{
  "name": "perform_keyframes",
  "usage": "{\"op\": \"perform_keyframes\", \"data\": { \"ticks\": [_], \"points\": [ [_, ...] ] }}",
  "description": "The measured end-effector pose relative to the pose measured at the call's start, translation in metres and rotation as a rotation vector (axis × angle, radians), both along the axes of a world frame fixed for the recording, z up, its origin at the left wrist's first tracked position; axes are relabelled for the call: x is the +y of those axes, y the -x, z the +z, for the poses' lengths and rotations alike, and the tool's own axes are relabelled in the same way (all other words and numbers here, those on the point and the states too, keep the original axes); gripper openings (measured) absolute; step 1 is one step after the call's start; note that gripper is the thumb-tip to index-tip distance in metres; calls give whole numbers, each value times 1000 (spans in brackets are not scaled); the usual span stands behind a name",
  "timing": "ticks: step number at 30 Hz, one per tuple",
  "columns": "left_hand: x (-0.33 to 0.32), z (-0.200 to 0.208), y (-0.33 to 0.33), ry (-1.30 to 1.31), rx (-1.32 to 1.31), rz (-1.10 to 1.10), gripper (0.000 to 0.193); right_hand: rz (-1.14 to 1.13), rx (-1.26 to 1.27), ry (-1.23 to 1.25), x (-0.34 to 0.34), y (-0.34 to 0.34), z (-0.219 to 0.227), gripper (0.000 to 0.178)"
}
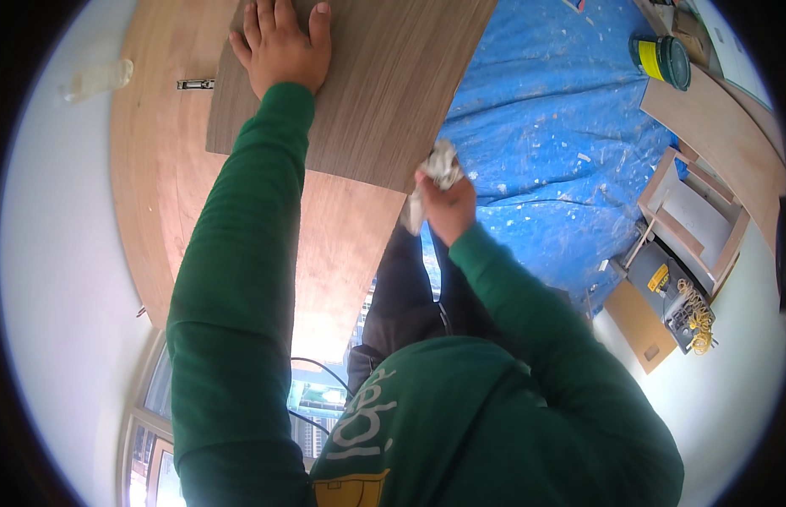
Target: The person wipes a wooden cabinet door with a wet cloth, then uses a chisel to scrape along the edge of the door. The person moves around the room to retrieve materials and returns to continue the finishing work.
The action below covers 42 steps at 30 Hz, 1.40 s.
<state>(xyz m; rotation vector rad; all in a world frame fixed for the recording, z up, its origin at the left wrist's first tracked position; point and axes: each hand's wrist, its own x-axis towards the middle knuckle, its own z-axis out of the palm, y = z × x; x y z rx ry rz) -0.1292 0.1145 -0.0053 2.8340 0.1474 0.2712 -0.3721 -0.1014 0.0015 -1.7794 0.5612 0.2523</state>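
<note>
A brown wood-grain panel [367, 93] lies on a pale plywood surface [342, 253], its near corner pointing toward my body. Flat on the panel's left part rests my left hand [287, 51], fingers apart and holding nothing. My right hand [452, 207] is closed on a crumpled whitish rag [444, 166] beside the panel's near right corner. Part of the rag hangs below my fingers. Whether the rag touches the panel's edge, I cannot tell. A metal cabinet hinge [196, 84] sticks out from the panel's left edge.
A blue tarp [536, 152] with white specks covers the floor at right. Beyond it stand a dark green tub [663, 61] with a yellow band, a wooden frame [697, 215] and a coiled yellow cord [697, 317]. A clear bottle [101, 80] is at far left.
</note>
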Motion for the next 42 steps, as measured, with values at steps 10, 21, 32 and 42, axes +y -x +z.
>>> {"op": "perform_keyframes", "data": {
  "ticks": [10, 21, 32, 42],
  "points": [
    [7, -7, -4, -5, -76, -2, 76, 59, 146, -179, -9, -21, 16, 23],
    [9, -2, -1, 28, -73, -1, 76, -13, 327, -320, -33, -7, 42, 24],
    [-6, 21, 2, -64, 108, 26, 72, 5, 67, -156, -2, -19, 12, 21],
    [-8, 20, -1, -66, 114, 22, 72, -1, 30, -54, 6, -9, 18, 24]
  ]
}}
